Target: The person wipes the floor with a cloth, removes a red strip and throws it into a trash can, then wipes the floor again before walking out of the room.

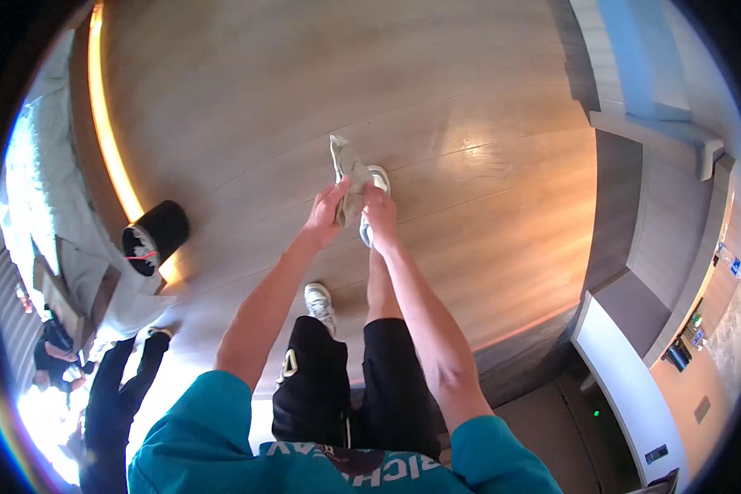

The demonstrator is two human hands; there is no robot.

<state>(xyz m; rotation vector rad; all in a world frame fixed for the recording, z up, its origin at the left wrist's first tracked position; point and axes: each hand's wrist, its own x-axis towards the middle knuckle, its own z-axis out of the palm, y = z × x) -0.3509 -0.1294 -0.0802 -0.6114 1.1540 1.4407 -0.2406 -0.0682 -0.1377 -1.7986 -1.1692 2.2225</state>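
Observation:
A light grey-beige cloth [348,165], bunched and narrow, hangs between my two hands in front of me, above the wooden floor. My left hand [329,206] grips its near left side. My right hand [378,211] is closed on its right edge, close beside the left one. The cloth's top end sticks up and away beyond my fingers. Just behind the cloth and my right hand, one white shoe [379,178] is partly hidden; the other shoe [319,300] stands nearer to me.
A black bin [161,229] with a liner lies or leans at the left, by a lit strip [107,123]. Another person in dark trousers [111,395] is at the lower left. At right, a counter [675,329] holds bottles [698,336].

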